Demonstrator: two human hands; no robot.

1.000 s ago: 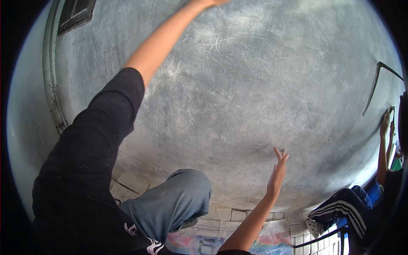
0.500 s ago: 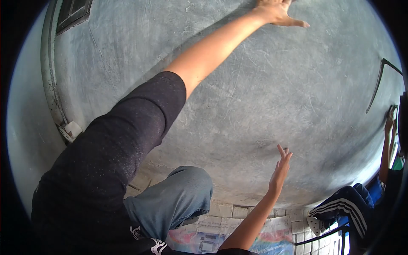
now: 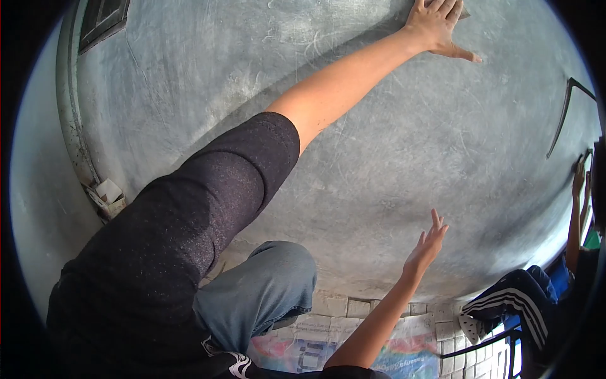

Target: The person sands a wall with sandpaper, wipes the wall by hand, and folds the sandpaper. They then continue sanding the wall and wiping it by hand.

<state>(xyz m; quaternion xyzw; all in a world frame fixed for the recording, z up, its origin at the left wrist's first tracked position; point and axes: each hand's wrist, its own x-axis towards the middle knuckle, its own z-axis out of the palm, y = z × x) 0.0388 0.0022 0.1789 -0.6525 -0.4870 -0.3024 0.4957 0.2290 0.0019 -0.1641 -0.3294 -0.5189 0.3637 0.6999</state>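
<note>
My left hand [image 3: 435, 26] is high on the grey plastered wall [image 3: 353, 164], at the top of the view. Its thumb sticks out and its fingers press a flat brownish piece [image 3: 465, 13], like sandpaper, to the wall. Only the edge of this piece shows past the fingers. Pale dust specks the black sleeve [image 3: 214, 183] of that arm. Lower down, my right hand [image 3: 427, 248] is held up near the wall with its fingers apart and nothing in it.
My bent knee [image 3: 278, 271] in jeans is at the lower middle. A printed banner [image 3: 315, 354] covers part of the paved floor. At right, another person [image 3: 524, 303] has hands raised to the wall. A small box [image 3: 110, 196] stands at the left corner.
My left hand has moved a little down and to the right in view, so more of it shows. The right hand has shifted slightly right. The view has tilted slightly.
</note>
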